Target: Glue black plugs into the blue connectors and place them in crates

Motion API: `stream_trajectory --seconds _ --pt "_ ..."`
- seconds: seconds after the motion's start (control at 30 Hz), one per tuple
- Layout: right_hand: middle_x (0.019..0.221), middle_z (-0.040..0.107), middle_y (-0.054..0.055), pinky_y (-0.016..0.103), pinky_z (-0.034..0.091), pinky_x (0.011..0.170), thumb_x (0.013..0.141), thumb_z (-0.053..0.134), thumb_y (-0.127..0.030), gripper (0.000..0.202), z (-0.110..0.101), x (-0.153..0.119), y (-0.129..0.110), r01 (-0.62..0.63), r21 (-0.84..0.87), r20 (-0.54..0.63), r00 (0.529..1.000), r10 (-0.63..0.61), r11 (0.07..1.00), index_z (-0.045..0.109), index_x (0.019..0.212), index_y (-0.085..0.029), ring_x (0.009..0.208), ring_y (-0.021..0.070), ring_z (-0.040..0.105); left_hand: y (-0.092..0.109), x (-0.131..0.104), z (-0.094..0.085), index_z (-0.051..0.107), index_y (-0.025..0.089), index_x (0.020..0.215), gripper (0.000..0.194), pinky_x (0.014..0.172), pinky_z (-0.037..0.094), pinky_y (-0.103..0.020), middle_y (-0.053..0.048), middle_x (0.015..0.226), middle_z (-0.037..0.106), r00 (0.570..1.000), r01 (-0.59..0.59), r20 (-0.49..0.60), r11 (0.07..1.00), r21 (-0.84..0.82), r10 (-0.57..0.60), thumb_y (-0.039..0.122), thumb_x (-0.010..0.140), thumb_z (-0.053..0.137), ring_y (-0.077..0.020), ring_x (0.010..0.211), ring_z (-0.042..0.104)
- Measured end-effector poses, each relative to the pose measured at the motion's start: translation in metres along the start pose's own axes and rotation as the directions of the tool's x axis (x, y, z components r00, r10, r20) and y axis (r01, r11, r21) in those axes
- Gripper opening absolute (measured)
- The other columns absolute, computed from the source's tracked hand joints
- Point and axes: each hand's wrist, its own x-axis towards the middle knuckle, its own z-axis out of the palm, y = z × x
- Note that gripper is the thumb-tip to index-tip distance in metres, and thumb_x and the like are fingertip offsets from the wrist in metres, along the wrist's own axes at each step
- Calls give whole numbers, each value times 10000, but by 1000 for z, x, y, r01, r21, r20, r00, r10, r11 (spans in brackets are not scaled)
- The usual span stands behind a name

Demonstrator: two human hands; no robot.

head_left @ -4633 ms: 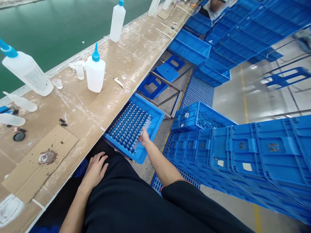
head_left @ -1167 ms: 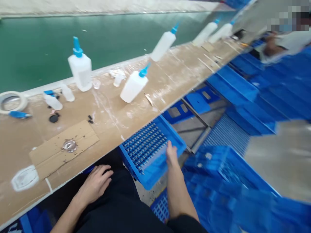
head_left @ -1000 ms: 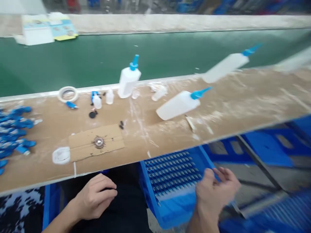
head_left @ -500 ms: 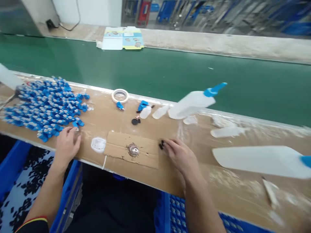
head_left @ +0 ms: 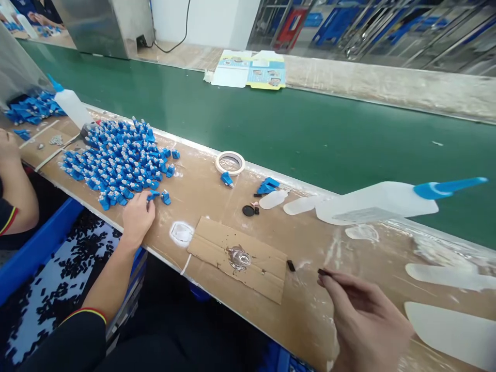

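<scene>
At the near edge of a heap of small blue plastic parts with pale tips (head_left: 116, 160), my left hand (head_left: 137, 219) has its fingers closed on one blue plastic part (head_left: 153, 195). My right hand (head_left: 366, 315) is raised at the right, thumb and forefinger pinching a small black piece (head_left: 323, 272). A second black piece (head_left: 291, 265) lies on the table beside the cardboard strip (head_left: 263, 274). On that strip sits a small clear glossy puddle (head_left: 239, 258) with dark smears around it.
White bottles with blue nozzles, one the large bottle (head_left: 375, 202), lie on the right. A tape roll (head_left: 230, 163) and a black disc (head_left: 248, 211) are mid-table. Behind runs a green belt (head_left: 310, 139). A blue bin of black pieces (head_left: 70, 268) stands below; a co-worker's arm (head_left: 17, 191) is far left.
The view has swung left. My right hand has moved away from the cardboard with one black piece, leaving another on the table. My left hand has closed on a blue part by the heap.
</scene>
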Motion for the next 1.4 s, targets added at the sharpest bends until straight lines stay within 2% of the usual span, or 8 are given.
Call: stream_trajectory --seconds 0.17,0.3,0.4,0.53,0.7,0.97,1.2,1.4 --pt "824 741 18 232 618 737 591 910 -184 243 5 -49 -17 47 504 -113 993 12 863 735 759 -175 734 128 700 6 -36 -22 682 176 1089 324 828 558 -338 -69 969 737 948 157 -99 713 -684 -304 293 792 736 -213 868 709" --pt "832 736 22 211 617 601 703 837 -103 169 19 -77 -32 35 584 94 989 -111 811 753 803 -210 704 125 702 46 -61 -30 709 190 916 237 707 577 -330 -34 879 709 883 432 431 -35 -901 -184 257 700 778 -208 788 709" --pt "858 742 25 247 623 625 789 772 -87 188 36 -98 -40 10 582 209 964 -162 813 756 875 -253 757 149 715 86 -79 -28 702 176 833 159 631 541 -285 -29 911 647 681 718 714 -341 -607 162 225 684 729 -195 800 682" --pt "855 748 30 274 616 660 824 764 -134 144 54 -115 -46 22 565 233 954 -186 824 739 895 -258 799 175 725 124 -106 -17 646 167 823 199 526 394 -221 -7 828 547 503 864 741 -249 -438 445 354 789 707 -89 603 510" --pt "830 742 32 323 620 648 827 745 -79 188 54 -119 -52 262 412 204 907 -369 873 724 912 -245 768 189 717 131 -123 -7 615 183 945 162 658 415 -254 -2 801 540 618 522 550 230 -821 562 338 918 650 -112 699 487" --pt "947 760 94 353 655 691 788 736 16 369 48 -113 -46 733 135 243 627 -740 666 719 1099 -182 840 216 733 125 -123 -12 575 212 982 31 737 453 -253 2 852 559 743 211 402 382 -900 536 199 954 577 -118 789 547" --pt "898 766 44 302 632 721 837 713 -44 233 40 -61 -39 702 -65 329 686 -649 710 715 974 -233 804 178 738 111 -114 -4 515 231 1025 235 417 400 -168 -8 1033 558 609 760 674 -66 -646 417 235 828 642 -72 578 583" --pt "921 769 55 311 613 714 908 647 -112 150 43 -40 -33 775 -100 517 576 -633 624 723 974 -223 804 182 726 102 -100 -11 520 207 984 246 329 434 -190 12 728 633 463 886 825 -208 -415 325 384 850 626 -189 514 683"
